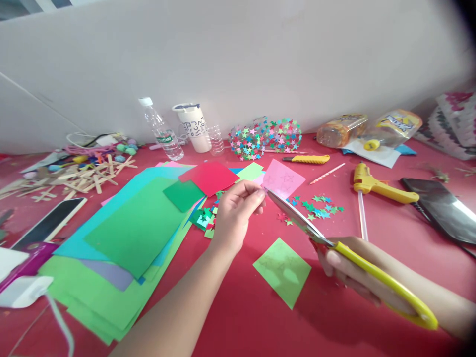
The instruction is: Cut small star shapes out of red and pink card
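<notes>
Held out over the red table, my left hand (pixel 238 210) is closed in a pinch; a tiny bit at the fingertips is too small to make out. My right hand (pixel 349 267) grips a pair of scissors (pixel 308 225) with yellow handles, blades pointing up and left to my left fingertips. The blades look nearly together. Below lies a light green paper square (pixel 282 272) with faint drawn lines. Beyond the blades is a pink paper square (pixel 282 178) with star outlines. Small cut paper stars (pixel 316 208) are scattered to its right, and more paper pieces (pixel 205 218) lie left of my left wrist.
Coloured paper sheets (pixel 137 223) cover the left side, near craft sticks (pixel 92 176) and a phone (pixel 50 223). Along the wall stand a water bottle (pixel 163 131), a cup (pixel 195 129) and star-covered rings (pixel 264 138). Rightward lie a yellow cutter (pixel 310 159), glue gun (pixel 383 187) and black device (pixel 442 203).
</notes>
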### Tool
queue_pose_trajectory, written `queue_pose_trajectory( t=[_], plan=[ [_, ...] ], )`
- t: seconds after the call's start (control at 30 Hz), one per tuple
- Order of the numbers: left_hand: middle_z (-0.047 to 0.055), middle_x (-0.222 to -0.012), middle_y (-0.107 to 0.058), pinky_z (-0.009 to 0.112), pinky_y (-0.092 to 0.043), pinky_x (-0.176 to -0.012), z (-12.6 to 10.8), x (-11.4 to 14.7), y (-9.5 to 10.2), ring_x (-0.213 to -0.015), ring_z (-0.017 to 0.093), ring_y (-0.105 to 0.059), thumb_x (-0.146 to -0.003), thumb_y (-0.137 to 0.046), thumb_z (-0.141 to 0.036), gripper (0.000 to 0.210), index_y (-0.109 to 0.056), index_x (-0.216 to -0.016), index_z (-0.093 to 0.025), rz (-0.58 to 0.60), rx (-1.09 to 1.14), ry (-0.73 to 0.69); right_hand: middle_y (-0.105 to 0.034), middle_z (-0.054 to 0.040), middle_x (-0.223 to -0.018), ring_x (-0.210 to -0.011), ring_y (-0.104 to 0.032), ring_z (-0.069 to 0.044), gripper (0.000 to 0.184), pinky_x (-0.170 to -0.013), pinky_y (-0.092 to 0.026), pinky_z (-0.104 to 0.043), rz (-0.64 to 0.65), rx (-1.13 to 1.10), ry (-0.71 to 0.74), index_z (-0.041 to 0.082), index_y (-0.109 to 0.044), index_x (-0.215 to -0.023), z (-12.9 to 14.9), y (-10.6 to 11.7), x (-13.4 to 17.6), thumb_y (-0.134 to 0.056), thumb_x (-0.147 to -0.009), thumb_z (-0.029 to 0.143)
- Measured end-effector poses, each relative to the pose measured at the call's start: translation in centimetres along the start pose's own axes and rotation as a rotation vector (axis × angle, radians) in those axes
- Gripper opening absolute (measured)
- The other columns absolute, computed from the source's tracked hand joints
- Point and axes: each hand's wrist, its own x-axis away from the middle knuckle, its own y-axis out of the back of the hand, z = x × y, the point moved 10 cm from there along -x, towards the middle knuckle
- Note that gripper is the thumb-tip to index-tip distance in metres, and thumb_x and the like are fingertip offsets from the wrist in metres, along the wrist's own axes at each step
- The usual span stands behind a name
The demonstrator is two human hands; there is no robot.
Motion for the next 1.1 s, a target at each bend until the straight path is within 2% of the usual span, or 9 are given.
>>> queue_pose_trajectory(
  t=[0.1,0.23,0.33,0.43,0.6,0.8,0.9,1.03,1.1],
  plan=[
    [-0.003,-0.061,-0.059,0.023,-0.041,-0.055,0.1,-0.2,0.1,-0.056,0.009,-0.05,-0.077,-0.07,-0.025,0.008,-0.068,-0.07,-0.02,0.018,-0.014,-0.002,-0.041,0.0042,-0.049,-0.041,-0.039,-0.012,0.071,-0.034,-0.035,-0.024,0.07,-0.047,-0.026,0.025,-0.045,-0.055,0.0,-0.6,0.0,-0.055,-0.065,0.094],
    [-0.003,-0.062,-0.056,0.024,-0.041,-0.059,0.2,-0.4,0.1,-0.059,0.01,-0.049,-0.078,-0.07,-0.025,0.008,-0.07,-0.071,-0.021,0.036,-0.043,-0.027,-0.04,0.0047,-0.049,-0.042,-0.039,-0.013,0.069,-0.034,-0.034,-0.024,0.079,-0.067,-0.036,0.025,-0.044,-0.056,0.6,-0.8,0.2,-0.058,-0.064,0.092],
    [-0.002,-0.075,-0.059,0.023,-0.041,-0.061,-0.1,-0.3,0.3,-0.062,0.009,-0.047,-0.077,-0.071,-0.023,0.008,-0.07,-0.07,-0.021,0.005,-0.066,-0.082,-0.042,0.0044,-0.05,-0.043,-0.042,-0.013,0.065,-0.036,-0.035,-0.024,0.051,-0.052,-0.05,0.025,-0.047,-0.059,0.0,-0.8,0.3,-0.058,-0.071,0.087],
    [-0.001,-0.086,-0.064,0.023,-0.037,-0.052,0.1,-0.1,0.2,-0.055,0.006,-0.043,-0.076,-0.073,-0.023,0.007,-0.07,-0.07,-0.021,-0.017,-0.036,-0.052,-0.051,0.0018,-0.055,-0.049,-0.05,-0.015,0.061,-0.04,-0.041,-0.024,0.006,-0.022,-0.037,0.024,-0.051,-0.062,-1.4,-0.5,0.1,-0.061,-0.076,0.082],
    [-0.002,-0.062,-0.06,0.022,-0.041,-0.054,0.9,0.2,-0.5,-0.056,0.009,-0.052,-0.078,-0.07,-0.025,0.009,-0.068,-0.071,-0.02,0.015,0.051,0.048,-0.055,0.0007,-0.057,-0.051,-0.054,-0.017,0.059,-0.046,-0.049,-0.026,0.001,-0.048,-0.029,0.023,-0.054,-0.063,-2.9,-1.0,-0.3,-0.059,-0.08,0.079],
    [-0.002,-0.067,-0.061,0.024,-0.047,-0.063,1.0,0.3,-0.5,-0.063,0.011,-0.057,-0.076,-0.07,-0.024,0.007,-0.067,-0.071,-0.019,-0.002,0.093,0.05,-0.044,0.0031,-0.05,-0.042,-0.043,-0.015,0.072,-0.038,-0.04,-0.026,0.003,-0.08,0.014,0.026,-0.055,-0.062,-0.7,-1.0,-0.1,-0.045,-0.066,0.097],
    [-0.001,-0.067,-0.062,0.024,-0.047,-0.063,1.0,0.2,-0.6,-0.064,0.011,-0.057,-0.076,-0.07,-0.023,0.007,-0.068,-0.071,-0.019,0.01,0.095,0.044,-0.044,0.0032,-0.051,-0.042,-0.041,-0.015,0.07,-0.036,-0.037,-0.026,0.01,-0.082,0.017,0.026,-0.054,-0.064,-0.1,-0.9,0.2,-0.052,-0.063,0.096],
    [-0.001,-0.069,-0.063,0.023,-0.047,-0.064,1.1,0.2,-0.7,-0.064,0.01,-0.057,-0.077,-0.071,-0.022,0.006,-0.069,-0.073,-0.018,0.031,0.109,0.036,-0.049,0.0021,-0.055,-0.046,-0.046,-0.016,0.069,-0.04,-0.042,-0.026,0.003,-0.068,0.042,0.025,-0.052,-0.065,-0.4,-0.8,0.3,-0.056,-0.065,0.093],
    [-0.001,-0.07,-0.063,0.023,-0.047,-0.064,1.1,0.2,-0.7,-0.064,0.01,-0.057,-0.077,-0.071,-0.021,0.005,-0.069,-0.073,-0.018,0.038,0.114,0.035,-0.054,0.0008,-0.059,-0.051,-0.051,-0.017,0.065,-0.045,-0.047,-0.026,0.004,-0.046,0.031,0.024,-0.051,-0.065,-1.3,-0.8,0.2,-0.057,-0.071,0.089]
  ],
)
